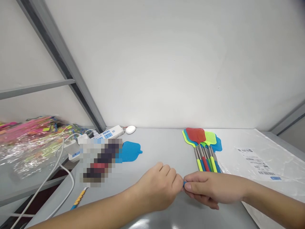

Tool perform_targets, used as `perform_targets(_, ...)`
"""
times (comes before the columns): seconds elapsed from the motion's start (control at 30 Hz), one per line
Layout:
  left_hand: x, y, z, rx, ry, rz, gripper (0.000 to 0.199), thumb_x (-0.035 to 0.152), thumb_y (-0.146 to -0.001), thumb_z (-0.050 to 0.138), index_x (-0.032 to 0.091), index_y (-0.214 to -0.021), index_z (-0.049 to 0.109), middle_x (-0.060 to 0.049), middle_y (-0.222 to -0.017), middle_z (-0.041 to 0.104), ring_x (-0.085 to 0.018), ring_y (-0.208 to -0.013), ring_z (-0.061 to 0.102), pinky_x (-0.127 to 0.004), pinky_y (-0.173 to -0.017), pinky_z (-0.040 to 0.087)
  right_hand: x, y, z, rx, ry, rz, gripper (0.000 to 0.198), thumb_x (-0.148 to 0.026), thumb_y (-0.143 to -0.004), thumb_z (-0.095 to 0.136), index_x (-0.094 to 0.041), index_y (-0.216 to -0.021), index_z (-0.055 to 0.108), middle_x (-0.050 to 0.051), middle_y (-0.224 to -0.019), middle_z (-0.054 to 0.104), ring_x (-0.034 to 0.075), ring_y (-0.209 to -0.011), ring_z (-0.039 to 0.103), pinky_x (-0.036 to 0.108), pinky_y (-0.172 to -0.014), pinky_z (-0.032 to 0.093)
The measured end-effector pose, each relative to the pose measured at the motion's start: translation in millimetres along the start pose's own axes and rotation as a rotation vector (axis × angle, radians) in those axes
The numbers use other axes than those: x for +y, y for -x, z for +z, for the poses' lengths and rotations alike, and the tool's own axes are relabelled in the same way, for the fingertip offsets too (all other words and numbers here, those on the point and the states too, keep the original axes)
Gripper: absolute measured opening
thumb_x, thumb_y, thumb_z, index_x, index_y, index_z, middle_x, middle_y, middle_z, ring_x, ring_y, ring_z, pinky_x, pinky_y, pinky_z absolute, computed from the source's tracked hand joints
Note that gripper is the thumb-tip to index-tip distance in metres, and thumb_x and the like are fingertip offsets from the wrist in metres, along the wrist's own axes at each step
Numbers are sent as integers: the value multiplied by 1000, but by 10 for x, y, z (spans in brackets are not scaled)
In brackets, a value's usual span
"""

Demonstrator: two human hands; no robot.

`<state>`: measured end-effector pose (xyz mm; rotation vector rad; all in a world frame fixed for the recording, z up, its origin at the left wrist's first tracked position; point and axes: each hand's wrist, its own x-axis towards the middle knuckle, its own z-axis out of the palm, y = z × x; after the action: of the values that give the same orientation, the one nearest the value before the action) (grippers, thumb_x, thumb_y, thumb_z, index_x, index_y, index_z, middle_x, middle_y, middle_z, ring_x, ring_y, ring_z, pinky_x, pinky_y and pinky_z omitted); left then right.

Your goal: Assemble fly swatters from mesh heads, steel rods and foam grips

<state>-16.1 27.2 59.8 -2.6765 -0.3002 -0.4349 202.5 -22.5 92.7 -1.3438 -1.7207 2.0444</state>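
Observation:
My left hand [164, 184] is a closed fist in front of me, wrapped round something hidden inside it. Thumb and fingers of my right hand [205, 187] pinch a small blue piece [184, 183], which shows only in the narrow gap where the two hands meet. Most of that piece is covered, so its kind cannot be made out. Beyond my right hand lies a bundle of fly swatters [202, 149] with red, green and blue mesh heads, metal shafts and coloured handles. Farther left, a loose blue fly swatter head [131, 151] rests flat on the table.
A white power strip [111, 133] and a white oval object [130, 129] stand near the wall. A blurred-out item [102, 162] lies left, beside a white cable [71, 178]. Plastic-bagged colourful goods [35, 140] are at far left. A labelled white plastic bag [274, 152] covers the right side.

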Motion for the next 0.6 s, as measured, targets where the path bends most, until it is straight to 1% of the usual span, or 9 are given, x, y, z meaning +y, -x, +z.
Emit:
perform_targets(0.1, 17, 5, 47, -4, -5, -26, 13, 24, -90, 45, 20, -78, 47, 0, -63, 48, -17, -52, 42, -33, -50, 23, -15, 7, -29, -8, -30, 19, 35, -50, -96, 40, -21, -78, 44, -9, -56, 37, 6, -45, 35, 22, -53, 33)
perform_targets(0.17, 22, -3, 52, 27, -10, -34, 17, 28, -93, 44, 20, -77, 46, 1, -62, 48, -16, -51, 42, -32, -50, 23, -45, 33, -33, 4, 20, 29, 36, -51, -96, 37, -21, -77, 42, -8, -58, 37, 7, -47, 34, 22, -53, 32)
perform_targets(0.2, 26, -4, 48, 32, -10, -45, 18, 28, -93, 45, 20, -77, 46, 1, -62, 48, -16, -50, 43, -32, -50, 23, -60, 51, -21, 33, 103, 26, 37, -52, -96, 36, -21, -76, 42, -7, -60, 37, 7, -49, 34, 22, -52, 31)
perform_targets(0.27, 44, 4, 33, 9, 12, -78, 17, 27, -92, 47, 21, -76, 45, 1, -61, 49, -16, -49, 45, -32, -49, 23, -74, 85, 37, 162, 368, -1, 38, -52, -97, 35, -22, -75, 41, -5, -64, 41, 9, -54, 35, 23, -51, 29)
perform_targets(0.33, 80, 29, 10, -69, 72, -120, 17, 27, -89, 51, 22, -75, 44, 2, -62, 51, -16, -49, 47, -31, -48, 23, -46, 100, 131, 301, 644, -36, 36, -50, -98, 33, -22, -76, 43, -4, -66, 46, 11, -55, 37, 23, -49, 27)
perform_targets(0.4, 122, 63, -13, -153, 159, -154, 17, 28, -87, 55, 22, -76, 44, 2, -63, 54, -17, -48, 49, -31, -47, 23, 29, 79, 227, 400, 846, -43, 33, -46, -99, 32, -23, -78, 45, -3, -65, 52, 12, -52, 41, 24, -46, 23)
perform_targets(0.47, 156, 92, -29, -216, 237, -199, 16, 29, -88, 55, 23, -77, 44, 3, -63, 56, -17, -46, 50, -30, -47, 21, 130, 26, 290, 498, 1045, -62, 28, -39, -98, 37, -24, -77, 45, -3, -61, 54, 13, -46, 42, 26, -44, 18)
perform_targets(0.53, 172, 105, -41, -250, 296, -257, 16, 28, -90, 51, 23, -76, 44, 4, -62, 57, -17, -45, 51, -30, -46, 19, 221, -34, 304, 599, 1276, -135, 23, -31, -95, 41, -24, -74, 43, -3, -57, 54, 14, -41, 41, 28, -44, 13)
perform_targets(0.6, 169, 97, -58, -281, 356, -326, 18, 27, -92, 47, 23, -74, 44, 5, -59, 57, -16, -44, 49, -30, -45, 15, 276, -78, 276, 646, 1484, -245, 18, -19, -90, 43, -24, -73, 42, -3, -57, 53, 15, -40, 41, 30, -46, 11)
